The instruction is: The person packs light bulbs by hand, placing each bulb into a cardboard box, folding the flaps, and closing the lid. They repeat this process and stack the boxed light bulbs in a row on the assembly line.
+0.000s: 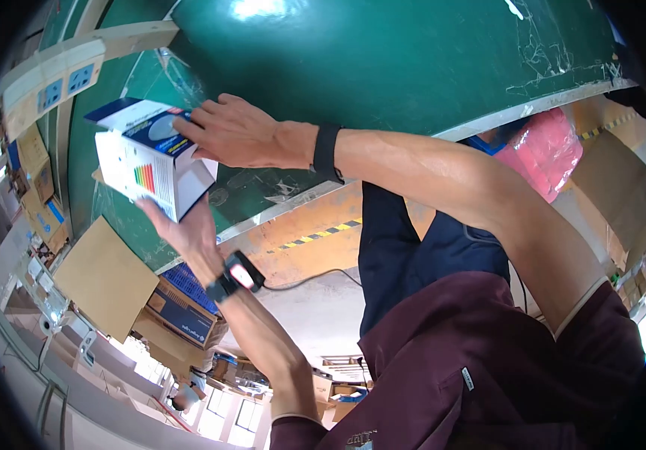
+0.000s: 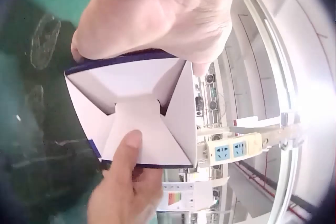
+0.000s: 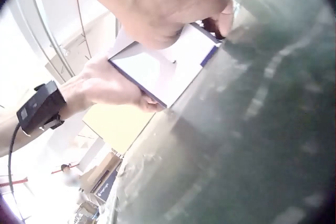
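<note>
A small white and dark-blue printed cardboard box (image 1: 139, 161), with coloured energy-label bars on one side, is held tilted over the green bench. My left hand (image 1: 188, 229) grips it from below, thumb along the printed side. From the other side, my right hand (image 1: 236, 135) holds the box's near end, fingers on the blue printed face. The left wrist view shows white end flaps (image 2: 137, 121) folded inward, with the right thumb (image 2: 133, 141) pressing on the middle one. At the far end a blue-edged flap (image 1: 109, 110) sticks out.
A green bench top (image 1: 383, 67) with a worn metal edge spreads beneath the hands. Beside it are a beam with sockets (image 1: 64, 86), a large cardboard sheet (image 1: 101, 277), a dark-blue carton (image 1: 180, 313) and a pink plastic-wrapped bundle (image 1: 540, 154).
</note>
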`<action>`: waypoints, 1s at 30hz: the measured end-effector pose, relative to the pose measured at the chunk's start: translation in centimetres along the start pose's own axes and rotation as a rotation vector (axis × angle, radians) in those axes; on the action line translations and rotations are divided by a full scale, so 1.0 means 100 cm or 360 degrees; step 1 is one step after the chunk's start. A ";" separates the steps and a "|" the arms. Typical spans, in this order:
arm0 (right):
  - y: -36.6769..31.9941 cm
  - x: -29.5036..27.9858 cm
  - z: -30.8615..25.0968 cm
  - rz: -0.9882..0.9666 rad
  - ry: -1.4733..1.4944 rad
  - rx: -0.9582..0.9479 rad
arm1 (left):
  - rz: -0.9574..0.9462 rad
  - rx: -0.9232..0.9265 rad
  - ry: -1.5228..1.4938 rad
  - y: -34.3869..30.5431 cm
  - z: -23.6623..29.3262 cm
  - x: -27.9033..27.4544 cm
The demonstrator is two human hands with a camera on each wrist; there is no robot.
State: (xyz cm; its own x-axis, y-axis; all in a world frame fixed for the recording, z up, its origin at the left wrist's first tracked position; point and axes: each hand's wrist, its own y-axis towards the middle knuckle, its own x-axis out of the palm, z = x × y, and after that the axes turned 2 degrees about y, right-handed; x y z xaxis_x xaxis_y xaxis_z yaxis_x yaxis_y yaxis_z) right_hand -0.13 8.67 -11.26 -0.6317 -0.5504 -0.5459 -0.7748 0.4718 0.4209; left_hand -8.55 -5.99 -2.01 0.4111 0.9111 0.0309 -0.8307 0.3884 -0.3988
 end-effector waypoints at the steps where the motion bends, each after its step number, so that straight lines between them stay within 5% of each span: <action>1: 0.001 0.003 -0.004 0.0051 -0.0020 0.0051 | -0.0063 0.0062 0.0005 0.015 -0.002 -0.003; 4: 0.008 0.009 -0.011 0.0126 0.0013 0.0101 | -0.0093 0.0023 -0.0117 0.014 -0.002 0.004; 10: 0.033 -0.026 0.011 -0.0704 0.0288 0.0033 | -0.0193 -0.0260 -0.0324 -0.005 0.014 0.008; 13: 0.027 -0.037 0.010 -0.0508 0.0512 -0.0046 | -0.0167 -0.0345 -0.0438 -0.007 0.017 0.007; 18: -0.015 -0.041 0.022 -0.0378 0.0338 -0.0286 | -0.0123 0.0166 -0.0235 -0.020 -0.025 -0.005; 20: -0.002 -0.099 0.014 -0.0922 0.0692 0.0277 | 0.0067 0.0486 0.0071 -0.043 -0.040 0.005; 21: -0.002 -0.116 0.012 -0.0768 0.1037 0.0434 | 0.0306 0.0658 0.0499 -0.053 -0.063 0.000; 23: -0.007 -0.145 0.003 -0.0438 0.1738 0.0786 | 0.0081 0.0736 0.1202 -0.076 -0.074 0.013; 27: -0.016 -0.179 0.006 -0.0151 0.1156 0.1015 | -0.0592 0.0458 0.1253 -0.114 -0.139 0.008; 30: -0.010 -0.176 0.015 -0.0290 0.0883 0.1263 | -0.0757 0.0381 0.1273 -0.130 -0.182 0.012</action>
State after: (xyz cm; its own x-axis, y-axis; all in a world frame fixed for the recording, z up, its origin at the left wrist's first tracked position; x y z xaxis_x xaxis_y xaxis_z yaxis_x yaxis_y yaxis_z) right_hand 11.86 18.94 -3.19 -0.5838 -0.8102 -0.0517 -0.7476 0.5613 -0.3550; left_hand 9.56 -12.49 -13.46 0.7857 0.3214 -0.5285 -0.5293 0.7916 -0.3055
